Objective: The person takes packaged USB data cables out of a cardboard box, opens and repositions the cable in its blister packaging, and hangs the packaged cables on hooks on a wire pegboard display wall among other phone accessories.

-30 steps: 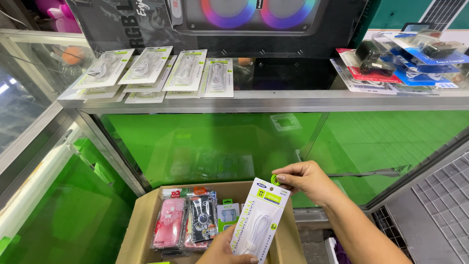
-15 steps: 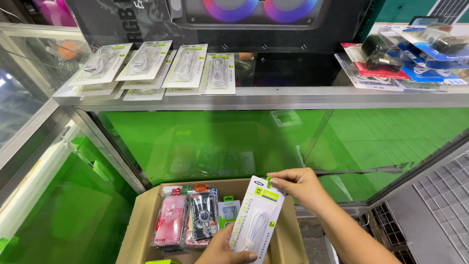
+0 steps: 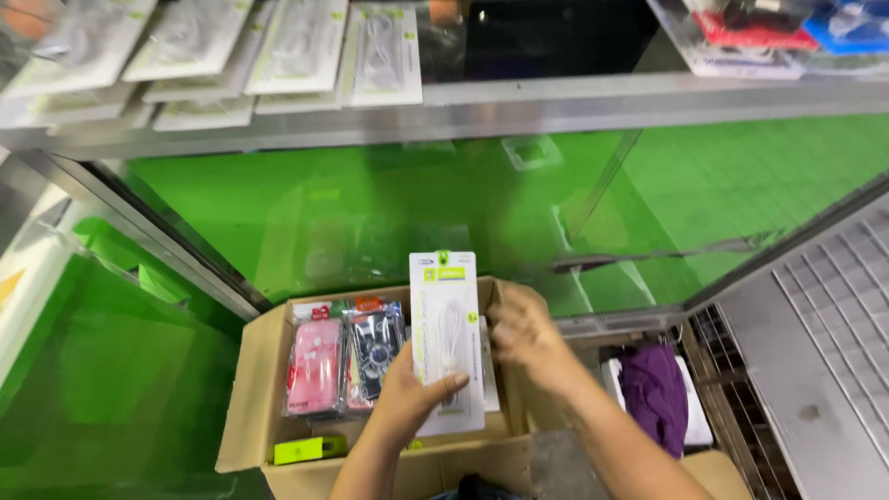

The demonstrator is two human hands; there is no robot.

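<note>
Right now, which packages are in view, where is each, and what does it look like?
White cable pack: tall flat card with green top tab, upright in the left hand.
Pink case pack: clear sleeve, standing in the cardboard box.
Dark patterned case pack: beside the pink one.
White flat packs: rows on the counter top.
Right hand: behind the cable pack.

White blister-packed cable packages (image 3: 278,46) lie along the glass-topped metal worktop (image 3: 593,102) in the upper left. A purple folded cloth (image 3: 654,393) sits at lower right, beside a grey metal grille (image 3: 815,324).
</note>
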